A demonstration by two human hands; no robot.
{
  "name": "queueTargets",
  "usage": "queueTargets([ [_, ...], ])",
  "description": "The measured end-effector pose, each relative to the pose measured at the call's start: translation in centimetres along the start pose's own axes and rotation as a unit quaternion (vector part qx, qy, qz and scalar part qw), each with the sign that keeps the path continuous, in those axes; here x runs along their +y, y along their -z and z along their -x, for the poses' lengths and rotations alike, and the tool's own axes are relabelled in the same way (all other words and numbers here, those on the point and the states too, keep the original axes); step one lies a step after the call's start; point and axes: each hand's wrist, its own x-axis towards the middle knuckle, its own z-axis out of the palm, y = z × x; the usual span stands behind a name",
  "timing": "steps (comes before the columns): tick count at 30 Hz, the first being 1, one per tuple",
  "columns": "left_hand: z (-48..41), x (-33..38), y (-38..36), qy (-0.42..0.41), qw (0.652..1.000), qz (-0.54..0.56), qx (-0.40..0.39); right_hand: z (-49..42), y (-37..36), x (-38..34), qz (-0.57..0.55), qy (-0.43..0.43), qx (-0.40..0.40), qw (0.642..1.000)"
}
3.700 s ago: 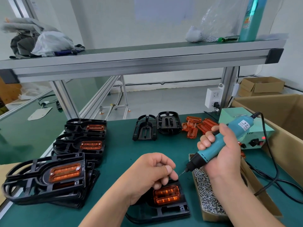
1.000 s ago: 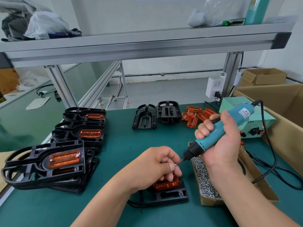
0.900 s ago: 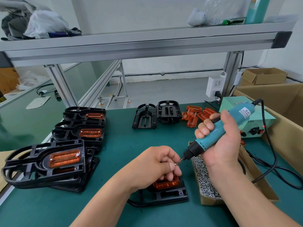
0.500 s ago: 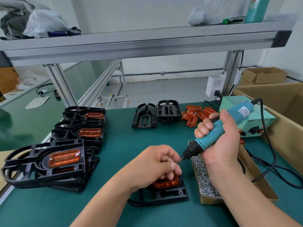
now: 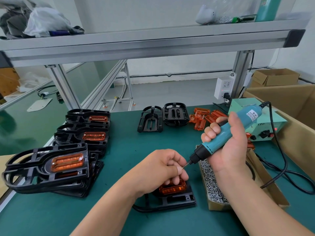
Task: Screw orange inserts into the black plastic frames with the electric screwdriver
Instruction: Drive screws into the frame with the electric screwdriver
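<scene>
A black plastic frame (image 5: 172, 200) lies on the green mat in front of me, with an orange insert (image 5: 173, 189) seated in it. My left hand (image 5: 159, 169) hovers over the insert, fingers curled, pinching a small screw (image 5: 183, 167) between thumb and forefinger. My right hand (image 5: 226, 147) grips the teal electric screwdriver (image 5: 226, 133), which slants down to the left. Its bit tip touches the pinched screw. Most of the frame is hidden under my left hand.
Stacks of assembled frames (image 5: 51, 167) fill the left side. Two bare frames (image 5: 163, 116) and loose orange inserts (image 5: 202, 116) lie at the back. A cardboard tray of screws (image 5: 211, 183) sits right of the frame, with a green power unit (image 5: 265, 126) and a cable (image 5: 281, 164) beyond it.
Since 3.7 s ago the screwdriver tip has come to the screw in my left fingers. Over the last second both hands have hardly moved.
</scene>
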Motion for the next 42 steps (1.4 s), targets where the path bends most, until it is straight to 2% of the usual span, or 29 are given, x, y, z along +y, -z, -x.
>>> queueTargets([
  [10, 0.0, -0.3, 0.5, 0.021, 0.998, -0.046, 0.036, -0.1, 0.2, 0.0, -0.002, 0.010, 0.003, 1.000],
  [29, 0.3, 0.2, 0.3, 0.028, 0.999, -0.038, 0.007, 0.0, 0.2, 0.2, 0.001, 0.006, 0.007, 1.000],
  [37, 0.2, 0.0, 1.9, 0.015, 0.988, -0.125, 0.085, 0.0, 0.2, 0.1, 0.024, -0.006, -0.010, 1.000],
  [42, 0.1, -0.3, 1.6, 0.014, 0.977, -0.196, 0.085, 0.1, 0.1, 0.3, 0.061, -0.023, -0.033, 0.997],
])
